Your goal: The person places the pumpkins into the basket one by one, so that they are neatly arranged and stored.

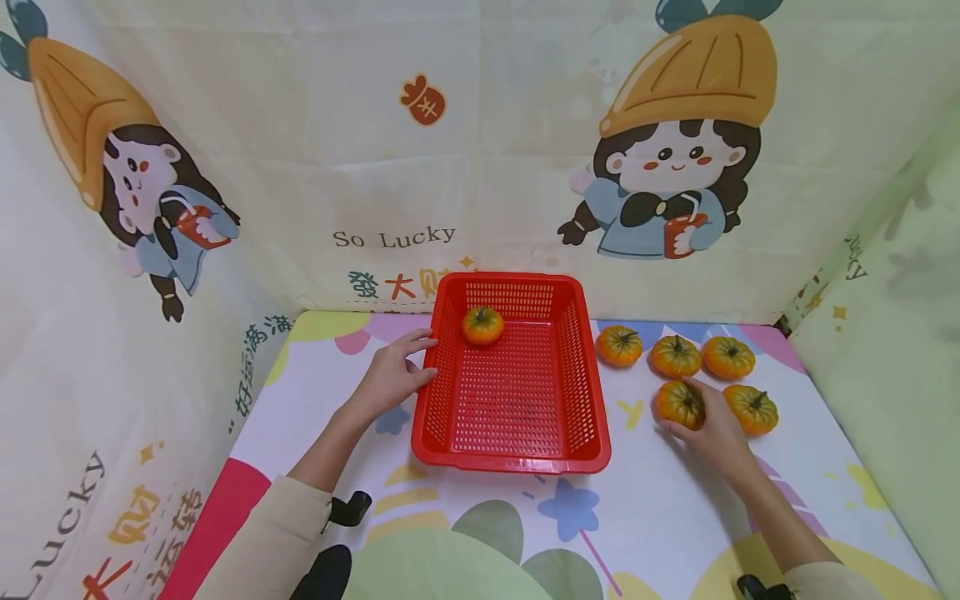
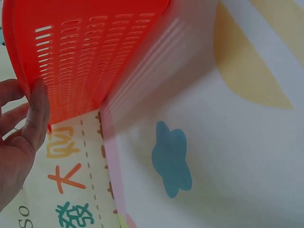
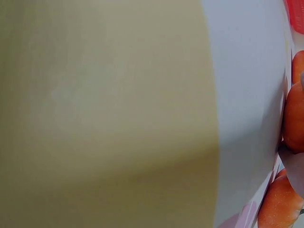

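on patterned tbl (image 1: 645, 500), r grip (image 1: 712, 427) holds ribbed pumpkin (image 1: 677, 405) nr slotted basket (image 1: 512, 465)

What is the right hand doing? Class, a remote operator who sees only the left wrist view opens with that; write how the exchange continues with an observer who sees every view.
Observer: The right hand grips an orange pumpkin.

Operator: I see only the outside of the red basket. Is anything in it?

Observer: Yes, a single pumpkin, towards the far left corner.

Operator: Apart from those two, are there other pumpkins?

Observer: Four more pumpkins lie on the table to the right of the basket.
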`<state>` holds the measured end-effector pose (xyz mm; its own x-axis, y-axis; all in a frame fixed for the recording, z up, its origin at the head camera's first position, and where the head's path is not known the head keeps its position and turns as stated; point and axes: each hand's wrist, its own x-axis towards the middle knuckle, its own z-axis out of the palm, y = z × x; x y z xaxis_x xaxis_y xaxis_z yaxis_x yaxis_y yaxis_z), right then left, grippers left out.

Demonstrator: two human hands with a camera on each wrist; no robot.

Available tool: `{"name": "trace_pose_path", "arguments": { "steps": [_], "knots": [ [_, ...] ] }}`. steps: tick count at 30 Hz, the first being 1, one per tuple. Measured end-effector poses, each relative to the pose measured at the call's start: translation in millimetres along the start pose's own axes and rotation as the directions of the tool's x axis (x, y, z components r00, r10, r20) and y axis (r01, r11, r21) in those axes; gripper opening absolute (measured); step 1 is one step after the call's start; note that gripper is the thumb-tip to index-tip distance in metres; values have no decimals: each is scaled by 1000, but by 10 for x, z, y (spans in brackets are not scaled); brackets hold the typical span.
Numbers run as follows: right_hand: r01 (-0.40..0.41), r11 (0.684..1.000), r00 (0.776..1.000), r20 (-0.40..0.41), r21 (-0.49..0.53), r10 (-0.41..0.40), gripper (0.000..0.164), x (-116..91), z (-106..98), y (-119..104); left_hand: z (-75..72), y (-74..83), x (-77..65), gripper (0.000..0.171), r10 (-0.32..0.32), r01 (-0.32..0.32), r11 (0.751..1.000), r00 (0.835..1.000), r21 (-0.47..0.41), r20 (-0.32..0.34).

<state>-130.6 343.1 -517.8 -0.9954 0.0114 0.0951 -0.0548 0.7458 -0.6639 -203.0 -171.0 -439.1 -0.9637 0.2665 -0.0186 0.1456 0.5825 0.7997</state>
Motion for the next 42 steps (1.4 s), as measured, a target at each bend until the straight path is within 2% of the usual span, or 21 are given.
{"name": "trace_pose_path", "arguments": {
  "steps": [6,15,19,28,35,42],
  "knots": [
    [12,1000,1000,-9,10,-12,92,-4,9,29,-2,5,-3,55,11,-11,1000,1000,20,-4],
    [-9,1000,1000,0,0,9,91,-24,-8,7,11,3,-18,56,-9,9,1000,1000,21,2],
    [18,1000,1000,-2,3,-18,89,-17,-43,-45,13,6,-20,56,-9,9,1000,1000,14,1],
    [146,989,989,-36,6,-146,81,83,-175,-255,13,3,-30,57,-6,6,1000,1000,6,-1],
    [161,986,987,-6,-35,-161,85,230,-245,-462,14,-2,-26,56,1,-1,1000,1000,2,-3],
    [167,985,986,25,-31,-167,90,405,-289,-753,18,-6,-25,55,10,-10,1000,1000,7,-6]
  ]
}}
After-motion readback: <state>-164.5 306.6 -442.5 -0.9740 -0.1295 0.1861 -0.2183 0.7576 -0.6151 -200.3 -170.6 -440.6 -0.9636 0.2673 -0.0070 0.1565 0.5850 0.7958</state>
